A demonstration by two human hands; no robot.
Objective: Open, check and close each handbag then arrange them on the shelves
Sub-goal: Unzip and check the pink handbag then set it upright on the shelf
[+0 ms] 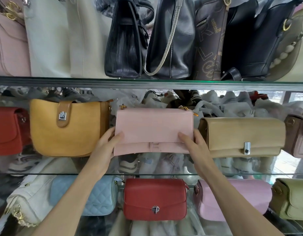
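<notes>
Head view: pale pink flap bag stood on the middle glass shelf, between the mustard saddle bag and the tan flap bag, apart from both. Left hand clasped its lower left edge, thumb laid across the front flap, fingers tucked round the side out of sight. Right hand mirrored this on the lower right edge, thumb on the flap, fingers wrapped behind. Flap lay down and flat, so the bag looked closed; a grip at both ends probably served to keep it square and upright while being seated in the gap or lifted out of it; could not tell which. Bag faced front like its neighbours, likely so clasps and flaps show in a row. Upper shelf carried taller bags standing edge-on and packed touching, among them a black structured bag and a dark leather bag with a braided strap. Lower shelf held a red clasp bag directly beneath, flanked by a quilted blue bag and a pink bag. Only this view was available.
</notes>
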